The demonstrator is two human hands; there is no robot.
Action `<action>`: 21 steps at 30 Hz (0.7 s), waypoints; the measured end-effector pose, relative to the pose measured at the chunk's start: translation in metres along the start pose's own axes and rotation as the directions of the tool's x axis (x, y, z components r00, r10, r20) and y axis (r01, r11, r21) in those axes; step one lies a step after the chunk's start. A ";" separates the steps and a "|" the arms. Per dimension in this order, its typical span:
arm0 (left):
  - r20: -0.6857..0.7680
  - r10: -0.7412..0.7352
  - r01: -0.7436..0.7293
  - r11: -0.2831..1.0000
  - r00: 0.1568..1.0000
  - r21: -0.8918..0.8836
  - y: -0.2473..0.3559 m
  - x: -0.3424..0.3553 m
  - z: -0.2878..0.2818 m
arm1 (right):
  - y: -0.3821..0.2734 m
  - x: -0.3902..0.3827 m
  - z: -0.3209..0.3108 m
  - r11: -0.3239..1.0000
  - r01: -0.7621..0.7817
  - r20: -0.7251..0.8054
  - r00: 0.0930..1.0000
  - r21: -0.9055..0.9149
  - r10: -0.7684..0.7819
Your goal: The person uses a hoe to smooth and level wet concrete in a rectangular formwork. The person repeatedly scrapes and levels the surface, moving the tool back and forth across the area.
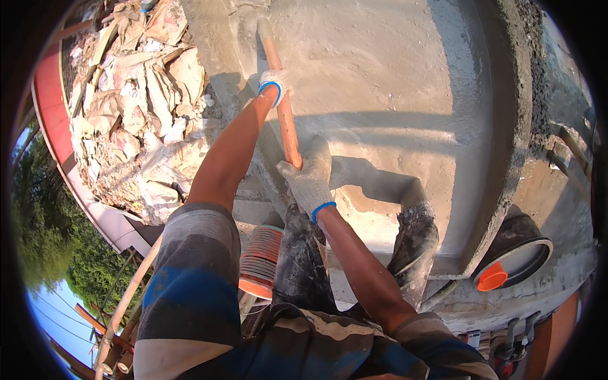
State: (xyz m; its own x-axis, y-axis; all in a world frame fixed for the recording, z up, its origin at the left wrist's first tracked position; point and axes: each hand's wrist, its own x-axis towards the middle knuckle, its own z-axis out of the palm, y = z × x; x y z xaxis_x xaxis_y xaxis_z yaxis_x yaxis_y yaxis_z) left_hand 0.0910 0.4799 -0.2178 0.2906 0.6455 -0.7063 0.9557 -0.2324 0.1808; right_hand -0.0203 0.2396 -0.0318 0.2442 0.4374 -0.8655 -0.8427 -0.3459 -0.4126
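Both my hands wear pale knit gloves with blue cuffs and are closed round a wooden tool handle (272, 54). My left hand (275, 82) grips its middle, with the arm stretched forward. My right hand (308, 177) wraps the near end, just ahead of my legs. At the far end the handle is coated grey and runs down into wet cement mix (373, 69). What head the tool has cannot be made out there. The grey mix spreads across a shallow trough with raised concrete edges (503, 145), and my mud-smeared trouser legs (415, 247) stand in or beside it.
Torn paper sacks and rubble (145, 120) are heaped on the left. An orange ribbed container (260, 259) stands by my left leg. Outside the right rim sits a black bucket (516, 244) with an orange scoop (492, 277). Wooden poles (130, 301) slant at the lower left.
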 end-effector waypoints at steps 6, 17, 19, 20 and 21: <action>0.062 -0.087 0.087 0.996 0.994 -0.001 0.039 -0.100 0.069 | -0.007 -0.080 -0.129 0.969 -0.245 0.192 0.953 0.044 0.232; 0.402 -0.334 0.522 0.559 0.853 -0.644 0.003 -0.413 0.228 | 0.172 -0.296 -0.340 0.896 0.004 -0.001 1.000 -0.443 -0.005; 0.585 -0.211 0.609 0.449 0.783 -0.654 -0.014 -0.463 0.240 | 0.198 -0.337 -0.364 0.855 -0.046 -0.064 0.998 -0.517 0.015; 0.662 -0.133 0.650 0.406 0.738 -0.643 -0.015 -0.488 0.236 | 0.197 -0.359 -0.368 0.813 -0.158 -0.111 0.987 -0.561 0.115; 0.668 -0.131 0.641 0.465 0.732 -0.611 -0.023 -0.506 0.242 | 0.196 -0.375 -0.369 0.771 -0.163 -0.153 0.984 -0.616 0.087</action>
State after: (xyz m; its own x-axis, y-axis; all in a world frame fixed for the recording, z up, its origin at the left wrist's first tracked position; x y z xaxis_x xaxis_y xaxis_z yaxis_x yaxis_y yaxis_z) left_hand -0.0891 -0.0177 -0.0303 0.0555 0.0168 -0.9983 0.6597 0.7500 0.0493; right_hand -0.0996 -0.2981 0.1068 0.2407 0.2739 -0.9312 -0.3937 -0.8493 -0.3516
